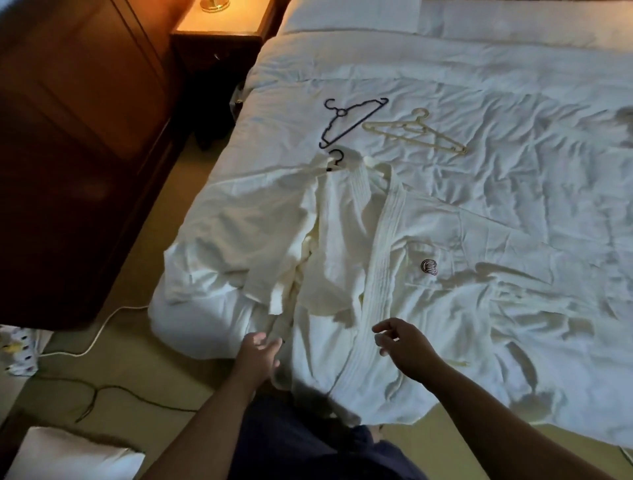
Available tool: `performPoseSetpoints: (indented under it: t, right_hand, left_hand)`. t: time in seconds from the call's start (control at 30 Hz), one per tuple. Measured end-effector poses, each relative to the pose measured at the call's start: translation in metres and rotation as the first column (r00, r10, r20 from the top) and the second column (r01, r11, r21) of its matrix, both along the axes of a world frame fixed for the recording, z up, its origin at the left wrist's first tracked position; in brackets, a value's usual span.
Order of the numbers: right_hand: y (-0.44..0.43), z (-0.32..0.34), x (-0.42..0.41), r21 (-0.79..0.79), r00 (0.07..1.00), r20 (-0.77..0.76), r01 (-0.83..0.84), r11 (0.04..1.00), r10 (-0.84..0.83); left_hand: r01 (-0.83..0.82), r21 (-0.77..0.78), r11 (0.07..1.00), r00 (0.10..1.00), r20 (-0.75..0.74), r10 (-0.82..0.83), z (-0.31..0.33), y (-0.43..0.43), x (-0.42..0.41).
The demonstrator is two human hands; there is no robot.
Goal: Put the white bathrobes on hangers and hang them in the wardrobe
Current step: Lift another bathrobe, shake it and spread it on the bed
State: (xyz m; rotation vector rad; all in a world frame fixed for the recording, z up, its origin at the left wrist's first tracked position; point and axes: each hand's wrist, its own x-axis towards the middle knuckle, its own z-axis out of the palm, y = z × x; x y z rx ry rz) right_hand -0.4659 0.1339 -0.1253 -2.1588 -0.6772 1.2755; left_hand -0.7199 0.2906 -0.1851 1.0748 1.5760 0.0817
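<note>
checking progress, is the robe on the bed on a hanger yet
Seemingly yes: a black hanger hook sticks out of the white bathrobe at its collar.

The bathrobe (342, 240) lies on the bed (479, 85) at mid-frame, with a hanger hook (335, 161) sticking out of its collar at the upper end. Just above it, the left hanger (356, 121) and the right hanger (414, 138) lie side by side. A nightstand (219, 44) bearing a lamp (214, 4) stands left of the bed at the top, the wardrobe (78, 137) fills the upper left, a pillow (68, 455) lies on the floor at lower left, and the left hand (258, 354) and right hand (404, 346) are over the robe's lower part.
</note>
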Motion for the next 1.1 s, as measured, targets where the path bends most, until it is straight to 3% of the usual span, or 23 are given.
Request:
performPoseSetpoints:
  t: [0.13, 0.27, 0.4, 0.57, 0.63, 0.7, 0.8, 0.83, 0.9, 0.93, 1.03, 1.1]
  right_hand:
    - [0.003, 0.017, -0.010, 0.007, 0.997, -0.015, 0.075, 0.997, -0.075]
    - [0.018, 0.029, -0.016, 0.006, 0.977, 0.036, 0.212, 0.977, -0.212]
    - [0.037, 0.031, -0.042, 0.022, 0.904, 0.087, 0.419, 0.908, -0.419]
    - [0.072, 0.022, -0.084, 0.005, 0.883, 0.012, 0.470, 0.883, -0.470]
    - [0.093, 0.017, -0.098, 0.003, 0.871, -0.007, 0.491, 0.871, -0.491]
    - [0.117, 0.012, -0.108, 0.017, 0.879, -0.004, 0.477, 0.879, -0.477]
    - [0.159, 0.007, -0.121, 0.044, 0.912, -0.023, 0.411, 0.911, -0.410]
    - [0.170, 0.007, -0.123, 0.057, 0.920, -0.030, 0.391, 0.919, -0.390]
    - [0.190, 0.007, -0.127, 0.073, 0.936, -0.029, 0.351, 0.933, -0.350]
    - [0.195, 0.006, -0.127, 0.081, 0.941, -0.016, 0.338, 0.938, -0.338]
    - [0.202, 0.005, -0.126, 0.096, 0.933, 0.025, 0.356, 0.930, -0.359]
    - [0.194, 0.002, -0.123, 0.097, 0.898, 0.105, 0.419, 0.903, -0.428]
  left_hand:
    - [0.001, 0.017, 1.000, 1.000, -0.011, -0.001, -0.007, 0.024, 0.013]
    - [0.040, -0.091, 0.995, 0.995, 0.094, -0.032, -0.007, 0.060, 0.029]
    - [-0.042, -0.240, 0.970, 0.985, 0.154, 0.081, -0.001, 0.101, 0.035]
    - [-0.123, -0.276, 0.953, 0.941, 0.273, 0.200, 0.023, 0.163, 0.037]
    - [-0.167, -0.069, 0.984, 0.934, 0.308, 0.180, 0.042, 0.203, 0.027]
    - [-0.119, 0.314, 0.942, 0.963, 0.267, 0.033, 0.066, 0.251, 0.013]
    - [0.072, 0.746, 0.662, 0.986, 0.048, -0.161, 0.091, 0.310, -0.025]
    - [0.141, 0.812, 0.566, 0.984, -0.051, -0.173, 0.091, 0.323, -0.040]
    - [0.230, 0.826, 0.515, 0.973, -0.182, -0.143, 0.079, 0.337, -0.074]
    - [0.245, 0.784, 0.571, 0.969, -0.207, -0.132, 0.064, 0.340, -0.088]
    - [0.346, 0.463, 0.817, 0.910, -0.378, -0.171, 0.025, 0.335, -0.124]
    - [0.429, 0.328, 0.842, 0.857, -0.443, -0.264, 0.020, 0.317, -0.125]
